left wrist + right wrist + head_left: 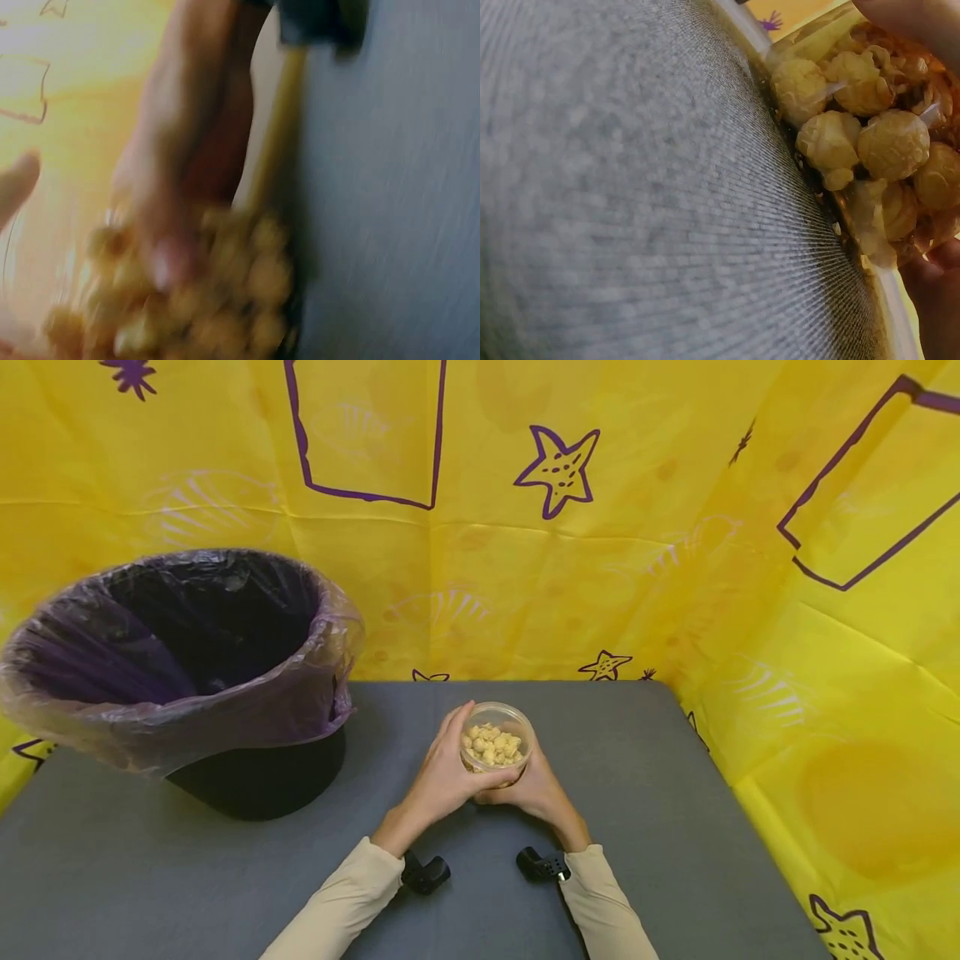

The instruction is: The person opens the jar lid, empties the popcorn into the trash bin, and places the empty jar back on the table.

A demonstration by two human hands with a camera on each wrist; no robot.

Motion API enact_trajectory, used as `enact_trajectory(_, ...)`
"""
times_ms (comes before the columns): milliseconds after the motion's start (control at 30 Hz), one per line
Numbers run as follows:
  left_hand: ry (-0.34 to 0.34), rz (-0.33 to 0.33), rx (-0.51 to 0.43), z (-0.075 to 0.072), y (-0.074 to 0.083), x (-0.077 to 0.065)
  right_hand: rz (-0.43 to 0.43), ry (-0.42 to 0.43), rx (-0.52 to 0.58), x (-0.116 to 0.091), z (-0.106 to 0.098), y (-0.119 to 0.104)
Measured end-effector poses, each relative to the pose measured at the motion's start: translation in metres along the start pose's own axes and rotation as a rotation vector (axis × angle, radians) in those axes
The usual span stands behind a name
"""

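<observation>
A round clear plastic tub of popcorn (491,745) stands between both hands near the far side of the table in the head view. My left hand (441,772) grips its left side, with the thumb across the front. From the right, my right hand (542,783) curls round the tub, its far fingers hidden. Pale popcorn (892,146) shows through the clear wall in the right wrist view, close to the grey surface. The left wrist view is blurred; a thumb (172,255) lies against the popcorn tub there. Whether a clear lid covers the tub, I cannot tell.
A black bin (262,781) with a translucent purple liner (225,727) stands at the left of the grey table (645,860). Yellow cloth (495,568) with purple drawings hangs behind and along the right side. Black wrist cameras (426,874) sit on both wrists.
</observation>
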State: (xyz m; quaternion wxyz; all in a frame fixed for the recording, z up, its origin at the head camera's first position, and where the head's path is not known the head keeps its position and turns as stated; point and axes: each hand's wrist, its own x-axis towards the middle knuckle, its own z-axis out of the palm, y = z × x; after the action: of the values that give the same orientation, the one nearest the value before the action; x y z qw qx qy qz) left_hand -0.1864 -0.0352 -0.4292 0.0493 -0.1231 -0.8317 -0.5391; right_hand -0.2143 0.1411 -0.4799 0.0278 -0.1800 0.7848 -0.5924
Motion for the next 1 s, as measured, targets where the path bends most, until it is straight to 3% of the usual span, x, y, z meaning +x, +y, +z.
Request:
enact_trajectory(233,-0.214,0.05,0.029,-0.019,-0.007,0.021,-0.022,-0.002,0.044,0.0,0.002,0.003)
enact_trajectory(400,-0.232,0.067,0.041,-0.02,-0.009,0.028,-0.008,0.023,0.027,0.0,0.004,0.002)
enact_trajectory(733,-0.03,0.139,0.011,-0.001,-0.012,0.018,-0.004,0.051,-0.061,-0.001,0.002,0.001)
enact_trajectory(1000,0.189,0.087,0.022,0.021,-0.002,0.004,-0.017,0.069,-0.131,-0.001,0.002,0.001)
